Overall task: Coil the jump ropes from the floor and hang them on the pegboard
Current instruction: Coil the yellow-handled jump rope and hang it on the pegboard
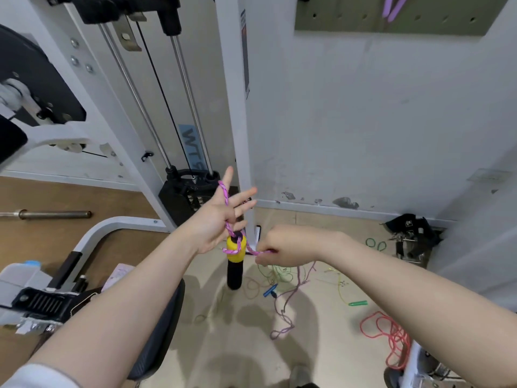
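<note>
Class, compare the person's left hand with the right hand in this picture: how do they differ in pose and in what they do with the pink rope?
The left hand is raised with fingers spread straight; the right hand sits lower, fingers curled. The pink rope runs across the left hand's open palm, while the right hand pinches it. The yellow-and-black handle hangs below the left hand, beside the right. Both touch the same rope.

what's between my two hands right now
In the head view, the yellow-and-black handle hangs between the left hand and right hand, with pink rope spanning it.
</note>
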{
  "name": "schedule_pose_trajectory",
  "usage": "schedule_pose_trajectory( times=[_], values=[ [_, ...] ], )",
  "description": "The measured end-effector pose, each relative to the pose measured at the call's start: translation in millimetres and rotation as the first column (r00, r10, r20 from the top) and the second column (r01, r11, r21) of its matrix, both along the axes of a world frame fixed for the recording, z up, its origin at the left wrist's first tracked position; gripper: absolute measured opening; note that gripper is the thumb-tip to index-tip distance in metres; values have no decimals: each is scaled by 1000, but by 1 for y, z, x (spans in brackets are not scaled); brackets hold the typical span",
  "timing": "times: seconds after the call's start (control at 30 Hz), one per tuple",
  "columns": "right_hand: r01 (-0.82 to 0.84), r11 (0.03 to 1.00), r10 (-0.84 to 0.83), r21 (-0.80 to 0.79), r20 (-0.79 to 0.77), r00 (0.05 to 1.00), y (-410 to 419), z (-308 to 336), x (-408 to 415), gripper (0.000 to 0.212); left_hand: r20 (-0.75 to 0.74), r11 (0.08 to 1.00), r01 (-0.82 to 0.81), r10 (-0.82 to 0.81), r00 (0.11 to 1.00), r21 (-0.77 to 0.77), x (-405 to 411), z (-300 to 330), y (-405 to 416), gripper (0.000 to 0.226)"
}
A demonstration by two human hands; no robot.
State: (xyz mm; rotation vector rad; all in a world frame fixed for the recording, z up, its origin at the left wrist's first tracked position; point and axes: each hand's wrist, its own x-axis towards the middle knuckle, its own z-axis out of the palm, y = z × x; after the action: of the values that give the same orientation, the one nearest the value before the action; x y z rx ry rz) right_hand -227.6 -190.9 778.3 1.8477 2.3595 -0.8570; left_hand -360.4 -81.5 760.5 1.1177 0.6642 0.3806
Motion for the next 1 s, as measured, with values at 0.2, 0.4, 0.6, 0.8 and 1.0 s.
schedule_pose_trajectory(
  times=[0.2, 0.4, 0.6, 0.8, 1.0],
  values=[
    [201, 954, -123, 221, -323, 939, 15, 46, -7, 15, -102, 988, 154, -151, 983, 21, -16, -3, -18, 81],
    [530, 833, -299, 158, -678, 671, 29, 39, -5, 15, 145, 909, 381, -360, 922, -167, -37, 13, -15, 55],
    [627, 779, -396, 32, -749, 530, 31, 8, -34, 19, 441, 866, 479, -379, 814, -140, -61, 25, -4, 40],
    [350, 936, -297, 49, -429, 853, 31, -28, -90, 37, 232, 981, 8, 38, 972, -195, -77, 15, 13, 39],
    [177, 976, -209, -128, -306, 929, 25, 5, -104, 18, -162, 997, -17, 29, 986, 76, -91, -11, 31, 41]
  ],
)
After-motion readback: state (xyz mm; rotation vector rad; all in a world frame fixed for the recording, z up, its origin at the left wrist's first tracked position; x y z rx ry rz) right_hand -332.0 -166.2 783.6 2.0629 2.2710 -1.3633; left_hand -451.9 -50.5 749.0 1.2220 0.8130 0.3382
